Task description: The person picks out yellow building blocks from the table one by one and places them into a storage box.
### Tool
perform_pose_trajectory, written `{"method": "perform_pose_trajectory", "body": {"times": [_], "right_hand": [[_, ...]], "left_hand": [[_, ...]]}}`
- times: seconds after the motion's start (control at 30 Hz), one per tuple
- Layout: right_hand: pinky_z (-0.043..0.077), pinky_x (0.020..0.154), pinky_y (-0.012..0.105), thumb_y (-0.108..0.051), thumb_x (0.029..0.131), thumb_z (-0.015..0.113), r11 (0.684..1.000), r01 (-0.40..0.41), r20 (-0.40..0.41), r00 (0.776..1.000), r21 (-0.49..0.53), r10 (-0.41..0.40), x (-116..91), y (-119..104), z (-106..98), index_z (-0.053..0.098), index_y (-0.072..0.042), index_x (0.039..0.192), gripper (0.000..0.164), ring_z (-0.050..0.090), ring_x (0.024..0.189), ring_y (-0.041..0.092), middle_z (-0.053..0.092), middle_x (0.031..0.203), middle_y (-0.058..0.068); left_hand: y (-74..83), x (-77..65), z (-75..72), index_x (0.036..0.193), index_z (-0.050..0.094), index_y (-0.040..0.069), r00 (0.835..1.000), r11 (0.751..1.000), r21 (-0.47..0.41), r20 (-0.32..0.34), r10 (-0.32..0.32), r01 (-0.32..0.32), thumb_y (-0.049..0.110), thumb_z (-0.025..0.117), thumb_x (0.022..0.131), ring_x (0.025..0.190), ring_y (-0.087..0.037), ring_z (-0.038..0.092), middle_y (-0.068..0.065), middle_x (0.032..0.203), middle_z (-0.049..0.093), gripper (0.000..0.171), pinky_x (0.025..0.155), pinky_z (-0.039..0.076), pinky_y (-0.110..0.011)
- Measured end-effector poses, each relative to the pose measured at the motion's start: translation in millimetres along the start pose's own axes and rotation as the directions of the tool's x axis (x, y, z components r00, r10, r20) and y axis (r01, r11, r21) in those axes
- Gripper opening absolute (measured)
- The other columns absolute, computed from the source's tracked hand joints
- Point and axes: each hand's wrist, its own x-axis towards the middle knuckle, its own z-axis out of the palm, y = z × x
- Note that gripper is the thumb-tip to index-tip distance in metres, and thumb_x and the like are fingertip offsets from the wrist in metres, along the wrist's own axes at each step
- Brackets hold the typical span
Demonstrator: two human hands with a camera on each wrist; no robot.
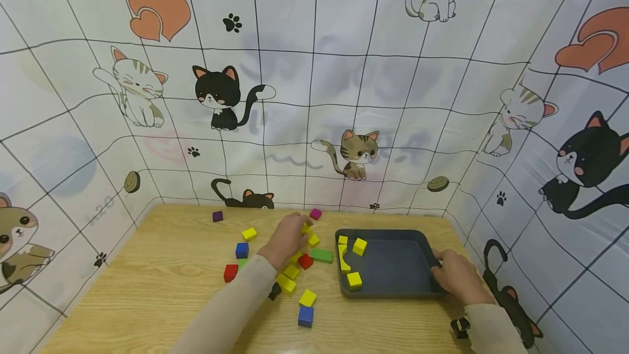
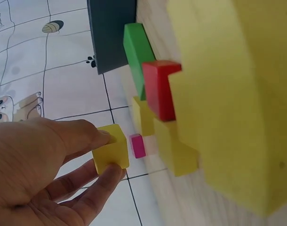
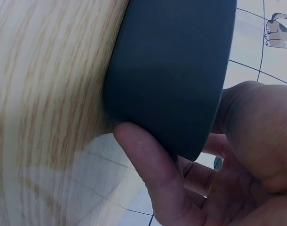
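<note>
My left hand (image 1: 286, 239) is over the scattered blocks and pinches a yellow cube (image 2: 110, 149) between thumb and fingertips, as the left wrist view shows. Just past it on the table is a magenta block (image 1: 316, 214). Below the hand lie a red block (image 1: 305, 261), a green block (image 1: 321, 256) and several yellow blocks (image 1: 286, 284). At the dark grey tray (image 1: 398, 264), my right hand (image 1: 459, 276) grips the right rim, its fingers around the wall. Along the tray's left side sit several yellow pieces, among them a cube (image 1: 360, 247) and a curved one (image 1: 343, 261).
Left of the left arm are a blue block (image 1: 242, 250), a red block (image 1: 231, 273), a yellow block (image 1: 249, 234) and a dark purple block (image 1: 218, 216). Another blue block (image 1: 306, 317) lies nearer the front. Cat-print cloth (image 1: 285, 152) walls the wooden table (image 1: 147, 288).
</note>
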Motion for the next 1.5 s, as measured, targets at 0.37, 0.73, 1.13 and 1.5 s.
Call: {"method": "perform_pose_trajectory", "body": {"times": [0.37,0.73,1.13,1.5], "right_hand": [[0.037,0.044,0.035,-0.013,0.091,0.063,1.0,0.007,0.007,1.0,-0.001,-0.007,-1.4,-0.6,-2.4,0.05,0.003,0.143,0.055,0.043,0.044,0.017,0.054,0.06,0.002],[0.037,0.044,0.035,-0.014,0.09,0.064,1.0,0.009,0.001,1.0,-0.004,-0.009,-1.3,0.3,-1.5,0.053,0.001,0.141,0.054,0.042,0.048,0.02,0.068,0.087,0.019],[0.036,0.044,0.036,-0.014,0.09,0.064,1.0,-0.001,0.009,1.0,-0.005,0.001,-0.5,1.1,-0.8,0.053,0.001,0.14,0.054,0.042,0.049,0.021,0.067,0.107,0.027],[0.035,0.043,0.034,-0.013,0.09,0.064,1.0,0.015,-0.001,1.0,-0.014,-0.015,1.1,-0.9,-2.4,0.052,0.002,0.141,0.054,0.036,0.045,0.016,0.056,0.064,0.004]], "left_hand": [[17.9,0.3,3.5,0.122,0.069,0.012,0.999,0.999,-0.019,-0.014,0.038,-0.038,0.006,0.073,0.091,0.093,-0.016,0.058,-0.006,0.119,0.06,0.032,0.082,0.054,-0.023],[37.7,-3.5,7.7,0.121,0.069,0.012,0.994,0.994,-0.011,-0.016,0.108,-0.109,0.008,0.076,0.09,0.104,-0.019,0.06,-0.005,0.12,0.063,0.032,0.091,0.053,-0.031],[58.0,-3.8,22.5,0.121,0.069,0.012,0.98,0.98,-0.013,0.005,0.198,-0.198,0.01,0.074,0.091,0.094,-0.013,0.058,-0.002,0.115,0.061,0.03,0.084,0.052,-0.021],[79.6,-2.9,39.6,0.121,0.069,0.012,0.958,0.959,-0.025,0.043,0.283,-0.282,0.009,0.075,0.09,0.081,-0.008,0.054,0.0,0.111,0.06,0.031,0.072,0.048,-0.01]]}}
